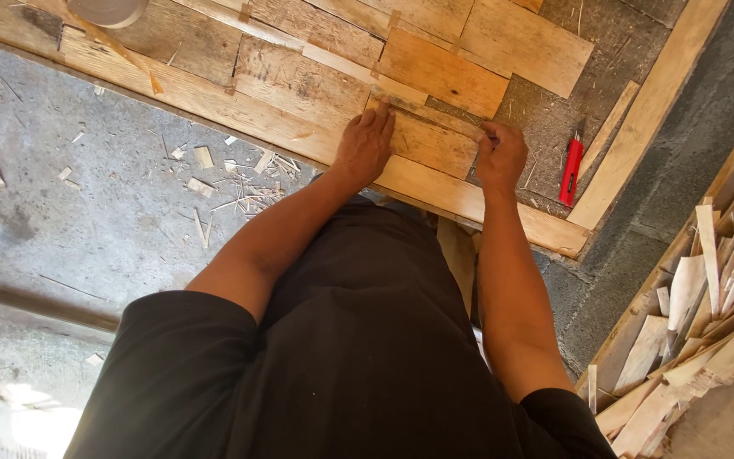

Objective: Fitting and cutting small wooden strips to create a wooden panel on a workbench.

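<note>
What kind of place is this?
Probably a small woodworking spot. Both hands press a wooden board on a rough plank panel; offcuts fill a crate, and chips litter the concrete floor.

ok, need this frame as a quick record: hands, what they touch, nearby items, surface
left hand: flat, palm down on wooden plank
right hand: fingers curled at the same plank's right end
plank: lies among other boards inside a wooden frame
red utility knife: on dark board right of the right hand, untouched
wood offcuts: piled far right
wood chips: scattered on concrete floor, left
</note>
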